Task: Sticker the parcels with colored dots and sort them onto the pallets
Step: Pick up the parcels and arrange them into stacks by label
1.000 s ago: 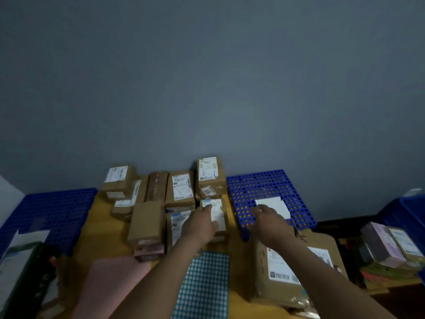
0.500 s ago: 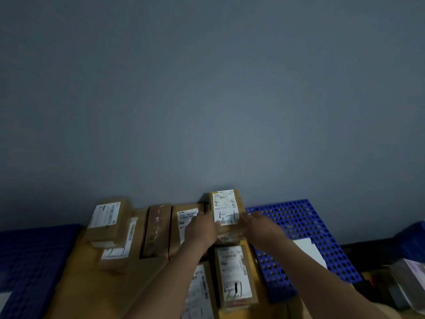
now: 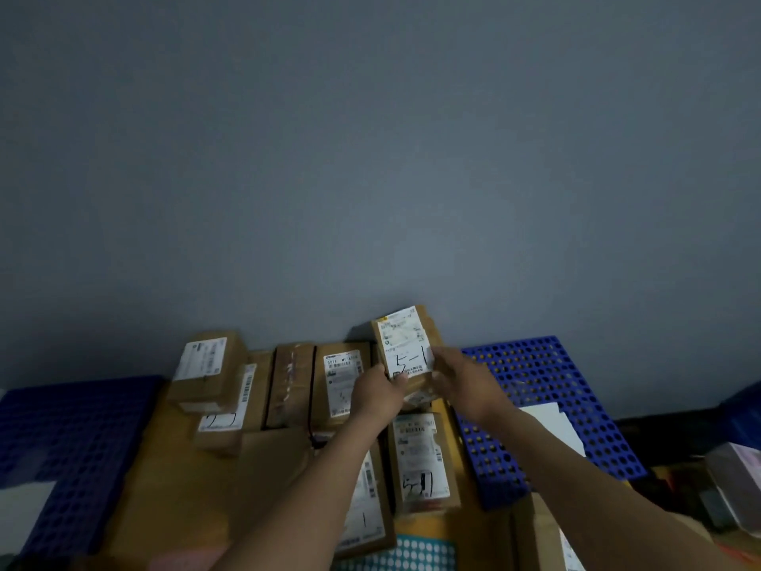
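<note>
A small brown parcel (image 3: 405, 344) with a white label marked "5-1" is lifted and tilted up at the back of the table. My left hand (image 3: 381, 395) grips its lower left edge and my right hand (image 3: 463, 383) grips its right side. Several more labelled brown parcels lie on the table, among them one marked "5-11" (image 3: 420, 461) just below the held one and another (image 3: 344, 379) to its left. A blue perforated pallet (image 3: 547, 377) lies to the right, a second blue pallet (image 3: 70, 447) to the left. A sheet of dot stickers (image 3: 412, 554) shows at the bottom edge.
A grey wall rises right behind the table. A white sheet (image 3: 552, 426) lies on the right pallet. A stack of two parcels (image 3: 206, 370) stands at the back left. More packages (image 3: 737, 484) sit at the far right, next to a blue bin (image 3: 745, 414).
Both hands moved from the near parcels to the back one, gripped it from both sides and lifted and tilted it up. The camera view has tilted upward.
</note>
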